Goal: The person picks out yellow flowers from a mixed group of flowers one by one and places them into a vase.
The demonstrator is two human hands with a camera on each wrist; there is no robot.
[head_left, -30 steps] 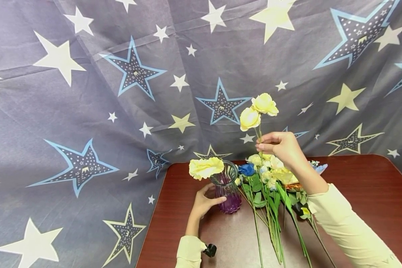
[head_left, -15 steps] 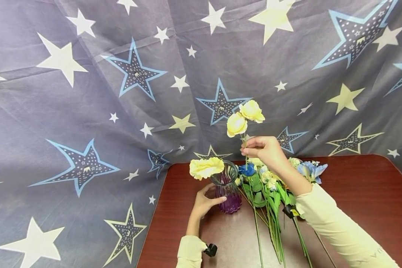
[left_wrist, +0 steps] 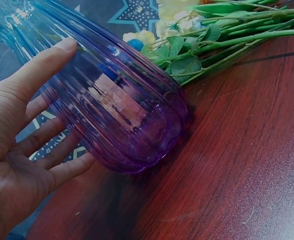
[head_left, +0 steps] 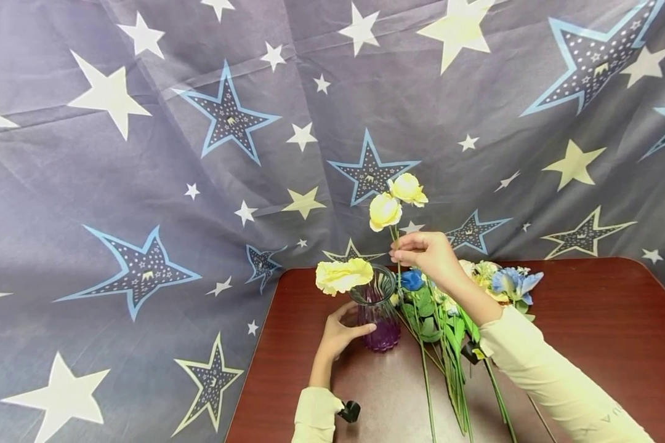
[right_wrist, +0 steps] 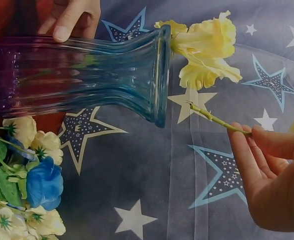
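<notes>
Fingers of the right hand pinch the yellow flower stem just above the purple vase — the left hand cups this vase on the table.

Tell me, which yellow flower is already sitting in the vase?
The big ruffled yellow flower drooping over the rim of the purple vase. The two round yellow blooms are up in the air, their stem pinched by the right hand.

The right hand covers the part of the yellow flower stem it pinches. In the right wrist view the blooms of that stem are cut off at the right edge. The stems of the bunch run off the bottom edge in the head view, and the right sleeve hides part of them.
</notes>
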